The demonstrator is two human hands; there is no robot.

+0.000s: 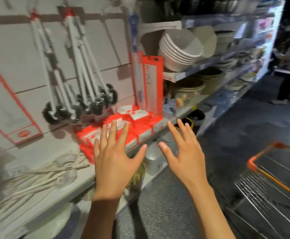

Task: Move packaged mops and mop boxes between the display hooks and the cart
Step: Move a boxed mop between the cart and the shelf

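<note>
Fingers of both hands spread, holding nothing; left hand (114, 159) hovers nearer the red mop boxes (123, 125), just beyond its fingertips.

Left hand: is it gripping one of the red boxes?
No, the left hand is spread open with straight fingers above the red boxes, holding nothing.

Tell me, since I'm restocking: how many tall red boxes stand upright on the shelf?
2: one tall red box in front, another just left behind it; more may be hidden.
</note>
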